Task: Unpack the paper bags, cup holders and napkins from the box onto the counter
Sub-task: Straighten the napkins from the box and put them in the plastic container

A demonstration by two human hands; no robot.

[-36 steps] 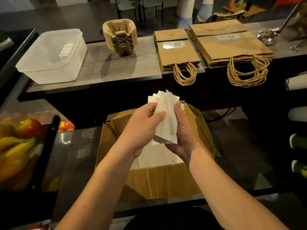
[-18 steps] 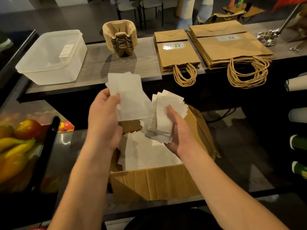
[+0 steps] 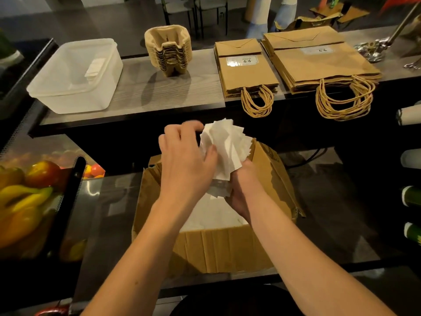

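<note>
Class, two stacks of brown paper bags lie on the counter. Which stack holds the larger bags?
The right-hand stack of paper bags, nearest the counter's right end. Its bags are wider and longer than those in the smaller stack beside the cup holders.

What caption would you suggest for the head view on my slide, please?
Both hands gather a fanned stack of napkins above the open box.

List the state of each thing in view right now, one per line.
Box: open, napkins left inside.
Napkins: fanned bundle, held above the box.
Right hand: grips the bundle from below.
Left hand: on the bundle's left side, thumb against it.
Cup holders: stacked on the counter.
Small bags: flat stack, handles over the edge.
Large bags: same.
Tub: lid on.
</note>
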